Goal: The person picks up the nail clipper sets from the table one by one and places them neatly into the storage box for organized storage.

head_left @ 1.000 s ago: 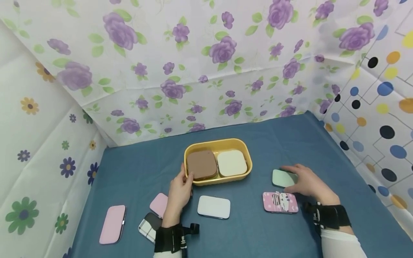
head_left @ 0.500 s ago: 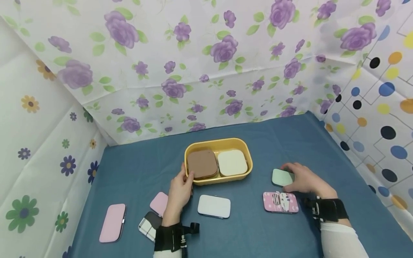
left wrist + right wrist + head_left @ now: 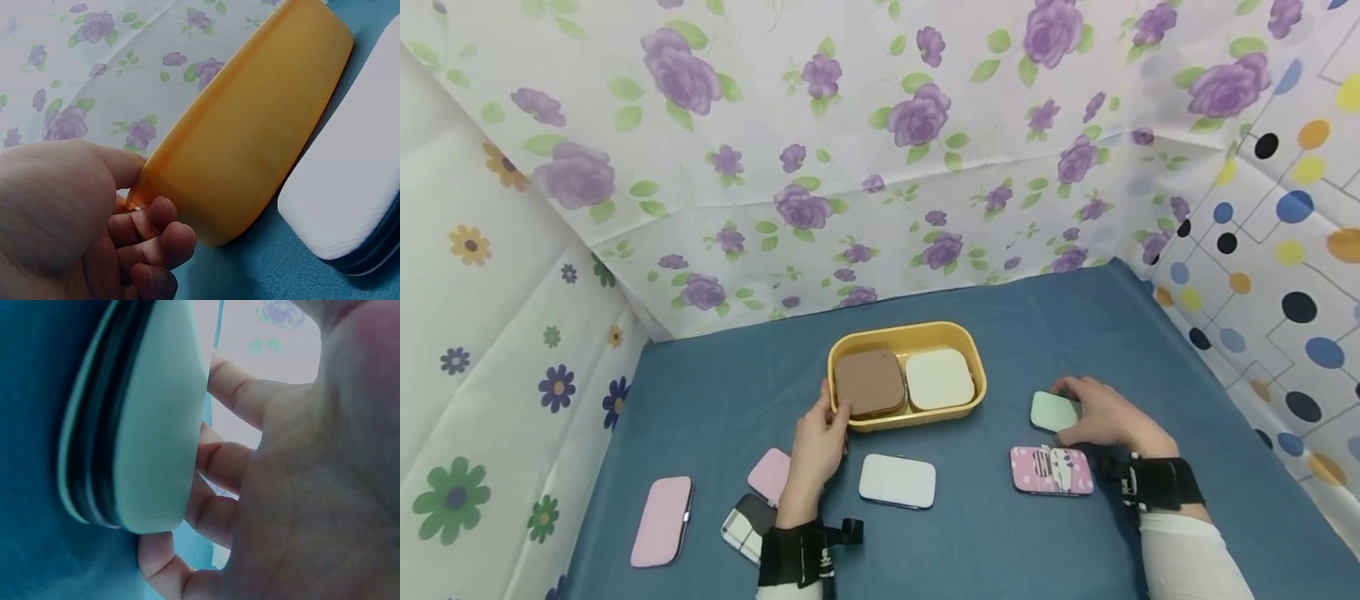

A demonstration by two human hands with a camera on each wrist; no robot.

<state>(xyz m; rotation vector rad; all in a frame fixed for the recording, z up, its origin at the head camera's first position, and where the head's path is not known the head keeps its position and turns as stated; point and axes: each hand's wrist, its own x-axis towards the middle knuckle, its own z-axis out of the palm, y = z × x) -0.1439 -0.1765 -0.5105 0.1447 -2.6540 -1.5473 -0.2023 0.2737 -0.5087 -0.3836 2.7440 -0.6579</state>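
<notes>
My left hand (image 3: 818, 442) grips the left end of a yellow plastic basket (image 3: 917, 422), thumb over the rim; the left wrist view shows the fingers curled beside the basket's wall (image 3: 237, 131). Inside the basket lie a brown square-topped case (image 3: 869, 382) and a cream one (image 3: 939, 379). On the right, my right hand (image 3: 1105, 414) holds a small mint-green case (image 3: 1054, 412) between thumb and fingers. Up close, the case (image 3: 162, 425) shows dark edging along its side, and the fingers bend behind it. A pink case with a cat picture (image 3: 1051, 471) lies just nearer.
A white case (image 3: 897, 481) lies in front of the basket. To the left are a long pink case (image 3: 662, 522), a smaller pink case (image 3: 769, 475) and a black-and-white checked case (image 3: 748, 527), partly covered by my left forearm. Patterned cloth walls (image 3: 880, 167) surround the blue tabletop (image 3: 737, 375).
My right hand has slid slightly left over the mint-green case, its fingers closing around it; the case has shifted a touch left. The left hand and basket stay put.
</notes>
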